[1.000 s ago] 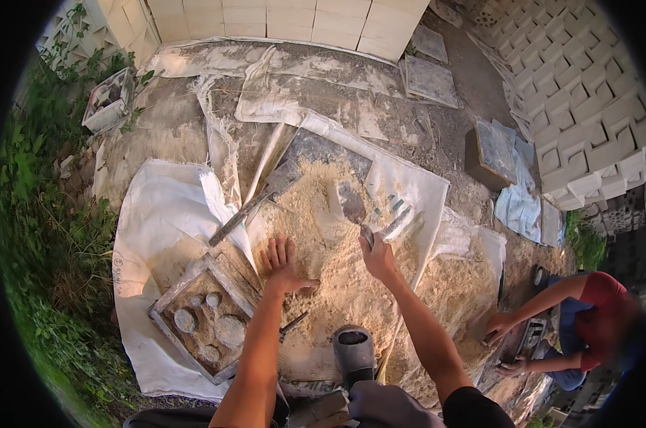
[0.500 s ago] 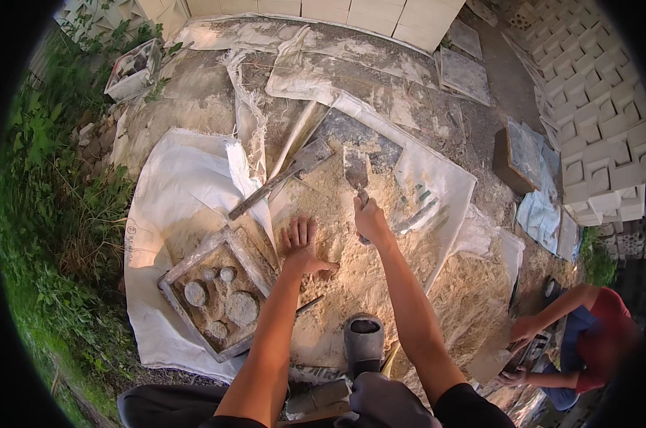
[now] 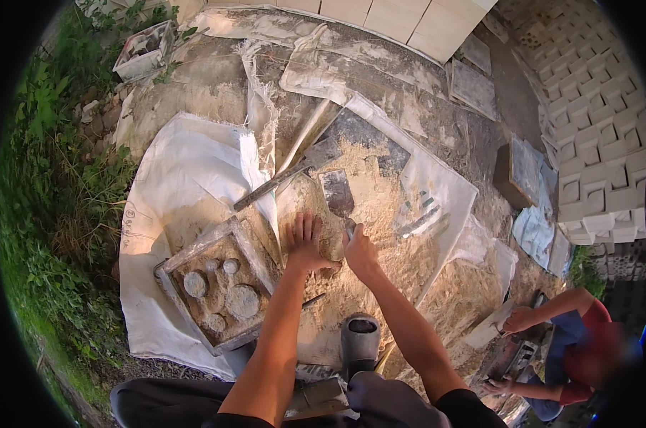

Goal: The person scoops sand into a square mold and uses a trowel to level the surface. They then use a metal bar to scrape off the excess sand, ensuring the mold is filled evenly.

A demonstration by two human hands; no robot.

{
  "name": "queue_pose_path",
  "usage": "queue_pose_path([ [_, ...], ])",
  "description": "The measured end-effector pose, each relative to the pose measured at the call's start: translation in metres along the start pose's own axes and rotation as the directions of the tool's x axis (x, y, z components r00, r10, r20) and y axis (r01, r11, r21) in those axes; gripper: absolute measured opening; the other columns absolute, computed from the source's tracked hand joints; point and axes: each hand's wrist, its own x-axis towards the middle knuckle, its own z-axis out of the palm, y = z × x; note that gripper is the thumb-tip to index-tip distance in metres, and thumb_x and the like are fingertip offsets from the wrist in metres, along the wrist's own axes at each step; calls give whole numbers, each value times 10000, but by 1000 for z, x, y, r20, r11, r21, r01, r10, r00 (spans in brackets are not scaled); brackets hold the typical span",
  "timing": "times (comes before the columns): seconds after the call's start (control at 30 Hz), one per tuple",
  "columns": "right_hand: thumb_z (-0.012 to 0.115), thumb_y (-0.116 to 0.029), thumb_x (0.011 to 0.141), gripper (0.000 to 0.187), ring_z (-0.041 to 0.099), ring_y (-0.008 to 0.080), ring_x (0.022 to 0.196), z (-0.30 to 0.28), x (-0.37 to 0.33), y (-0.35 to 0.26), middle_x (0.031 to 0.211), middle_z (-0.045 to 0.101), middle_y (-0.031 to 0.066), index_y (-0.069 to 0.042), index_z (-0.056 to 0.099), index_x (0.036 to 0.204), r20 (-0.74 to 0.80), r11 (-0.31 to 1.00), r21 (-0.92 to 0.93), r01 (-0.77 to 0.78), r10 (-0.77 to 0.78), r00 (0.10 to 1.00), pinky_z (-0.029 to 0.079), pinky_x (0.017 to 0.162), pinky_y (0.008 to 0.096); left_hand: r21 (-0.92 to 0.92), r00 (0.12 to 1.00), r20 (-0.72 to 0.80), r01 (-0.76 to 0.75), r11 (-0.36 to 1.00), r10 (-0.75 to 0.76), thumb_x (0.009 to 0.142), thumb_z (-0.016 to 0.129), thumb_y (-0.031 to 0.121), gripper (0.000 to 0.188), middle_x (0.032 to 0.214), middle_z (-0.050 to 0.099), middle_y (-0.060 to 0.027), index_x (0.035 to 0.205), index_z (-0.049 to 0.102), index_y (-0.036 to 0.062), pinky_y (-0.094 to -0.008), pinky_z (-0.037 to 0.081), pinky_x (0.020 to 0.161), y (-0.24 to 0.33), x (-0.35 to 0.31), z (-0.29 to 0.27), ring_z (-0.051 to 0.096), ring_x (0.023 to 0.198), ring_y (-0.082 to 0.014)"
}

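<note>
My left hand (image 3: 307, 248) lies palm down with its fingers spread on the pale sand (image 3: 369, 296). Just right of it, my right hand (image 3: 360, 253) is wrapped round the handle of a trowel (image 3: 338, 194). The trowel's flat metal blade points away from me and rests on or just above the sand; I cannot tell which. Beyond the blade, a dark flat board (image 3: 365, 139) is partly covered with sand. A square frame (image 3: 173, 299) stands left of my left forearm, with several round pieces (image 3: 242, 302) set in sand inside it.
A long flat bar (image 3: 271, 187) lies beyond my left hand, on a white sheet (image 3: 187, 153). At the lower right a co-worker in a red shirt (image 3: 595, 342) handles a mould-like block (image 3: 515, 357). Patterned pale blocks (image 3: 594, 135) are stacked at the right; a white bin (image 3: 144, 53) stands far left.
My right hand has drawn the trowel nearer to me and leftward, closer to my left hand. My left hand stays on the sand. The co-worker's hands have shifted slightly.
</note>
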Motion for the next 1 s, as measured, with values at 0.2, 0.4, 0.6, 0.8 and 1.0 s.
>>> queue_pose_path([
  [0.2, 466, -353, 910, 355, 584, 468, 678, -14, -66, 45, 688, 582, 281, -7, 443, 985, 100, 997, 34, 73, -76, 992, 464, 616, 507, 3, 1000, 5, 25, 1000, -25, 473, 619, 800, 1357, 1495, -146, -120, 1445, -7, 88, -525, -112, 1063, -5, -4, 0, -195, 1360, -308],
  [0.4, 420, -425, 923, 454, 599, 440, 729, -68, -19, 27, 746, 592, 279, 24, 482, 953, -15, 965, 237, -111, 118, 993, 452, 630, 483, 16, 999, -13, 34, 999, -33, 505, 594, 811, 1324, 1500, -116, -126, 1446, -3, 96, -529, -98, 1062, -3, -9, -1, -181, 1364, -305],
  [0.6, 477, -323, 908, 356, 596, 462, 687, -15, 8, 69, 734, 600, 292, 27, 441, 966, -94, 981, 192, 17, 2, 996, 477, 658, 513, 26, 997, 79, 24, 999, -26, 531, 614, 782, 1363, 1472, -201, -162, 1419, -103, 37, -543, -128, 1043, -2, -4, -7, -258, 1331, -332],
  [0.8, 522, -371, 886, 383, 630, 387, 697, -69, -24, 99, 775, 629, 237, -34, 503, 1068, -59, 986, 153, 67, -59, 997, 490, 627, 436, -8, 997, 67, 35, 999, -34, 523, 605, 796, 1379, 1466, -217, -166, 1413, -120, 32, -545, -133, 1042, -6, -5, 1, -264, 1327, -338],
  [1.0, 528, -330, 889, 384, 594, 376, 890, -90, 106, 119, 959, 632, 189, -82, 517, 1183, -424, 991, 113, 75, -20, 905, 461, 744, 417, 57, 997, 71, 27, 998, -31, 524, 605, 794, 1377, 1464, -219, -171, 1413, -124, 37, -546, -124, 1044, 2, -2, -2, -262, 1328, -338],
])
